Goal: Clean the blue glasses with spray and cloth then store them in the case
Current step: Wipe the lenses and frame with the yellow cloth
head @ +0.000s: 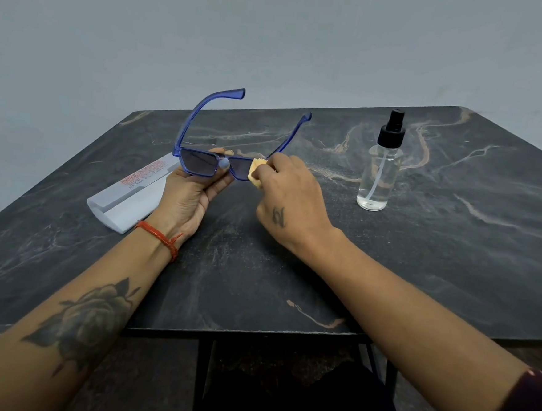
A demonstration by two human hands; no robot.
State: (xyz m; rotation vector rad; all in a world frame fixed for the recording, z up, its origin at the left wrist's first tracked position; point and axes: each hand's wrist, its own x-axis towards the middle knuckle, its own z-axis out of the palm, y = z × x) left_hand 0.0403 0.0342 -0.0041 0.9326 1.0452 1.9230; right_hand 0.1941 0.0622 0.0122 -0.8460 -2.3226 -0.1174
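Blue plastic: the glasses (202, 162) have a thick, translucent, angular frame with dark tinted lenses; both arms are unfolded and point up and away from the person; they are held above the table, in front of the case
Left hand: the left hand (188, 196) grips the glasses at the bridge and lower rim, thumb curled onto the front, fingers behind; a red thread bracelet (161, 237) circles the wrist; a rose tattoo marks the forearm
Right hand: the right hand (292, 200) pinches a small yellow cloth (255, 172), crumpled and soft-looking, against the lens on the person's right; fingers bent round the cloth
Case: the case (129, 200) is pale grey, long and rounded, with red print on top; it lies on the table behind the left hand
Bottle: the spray bottle (380, 168) is clear and cylindrical with a black pump top and a thin tube inside; it stands upright to the right, apart from both hands
Table: the table (452, 250) is dark stone-patterned with pale and rust veins; smooth, matte, square-cornered
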